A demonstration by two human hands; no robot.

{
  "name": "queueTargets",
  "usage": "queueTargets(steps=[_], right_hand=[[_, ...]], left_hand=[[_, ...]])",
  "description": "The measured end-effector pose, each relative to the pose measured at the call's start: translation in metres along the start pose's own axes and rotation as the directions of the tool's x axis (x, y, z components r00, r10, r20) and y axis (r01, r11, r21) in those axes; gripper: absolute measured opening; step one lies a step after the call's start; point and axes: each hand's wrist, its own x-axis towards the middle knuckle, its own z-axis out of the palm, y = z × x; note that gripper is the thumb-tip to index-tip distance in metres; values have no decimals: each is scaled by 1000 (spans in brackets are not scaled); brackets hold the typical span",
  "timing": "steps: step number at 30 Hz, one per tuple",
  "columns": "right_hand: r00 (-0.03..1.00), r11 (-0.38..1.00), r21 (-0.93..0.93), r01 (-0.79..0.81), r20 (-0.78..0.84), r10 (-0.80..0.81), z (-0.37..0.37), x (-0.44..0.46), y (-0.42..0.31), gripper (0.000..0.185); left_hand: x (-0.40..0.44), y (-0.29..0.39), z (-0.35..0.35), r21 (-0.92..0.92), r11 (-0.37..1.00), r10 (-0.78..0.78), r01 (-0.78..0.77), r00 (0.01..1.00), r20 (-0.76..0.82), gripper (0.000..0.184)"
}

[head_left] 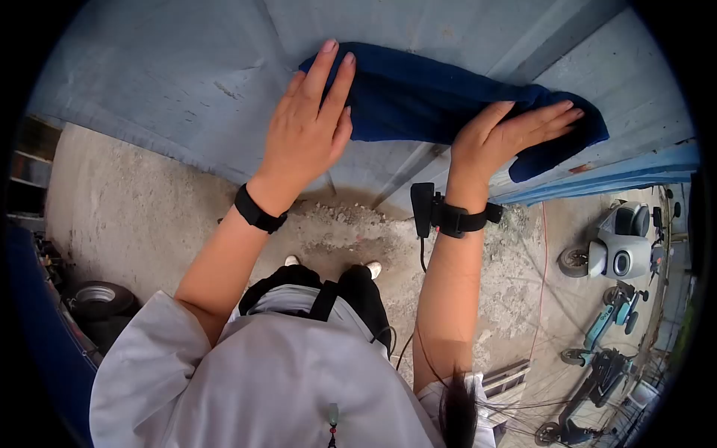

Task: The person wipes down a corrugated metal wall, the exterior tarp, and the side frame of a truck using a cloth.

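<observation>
A dark blue cloth point(414, 93) lies stretched sideways against a grey-blue metal panel point(187, 67). My left hand point(308, 123) presses on the cloth's left end, its fingers extended and somewhat apart. On the right part of the cloth rests my right hand point(511, 134), palm down, with the thumb apart from the outstretched fingers. The cloth's right end folds downward past those fingertips. Both wrists carry black straps, and a small black device point(423, 209) with a cable is fixed to the right one.
Below the panel is rough concrete ground point(119, 194) with loose rubble. At the right stand a grey scooter point(624, 243) and a teal kick scooter point(601, 325). A wheel with a tyre point(97, 299) lies at the left. A thin red line point(543, 261) crosses the ground.
</observation>
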Motion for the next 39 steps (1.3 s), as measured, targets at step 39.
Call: queueTargets(steps=[39], right_hand=[[479,469,738,-486,673,-563,33,-200,-352,19]], left_hand=[[-211,-34,-341,588,549,-496,594,798,-343,45]])
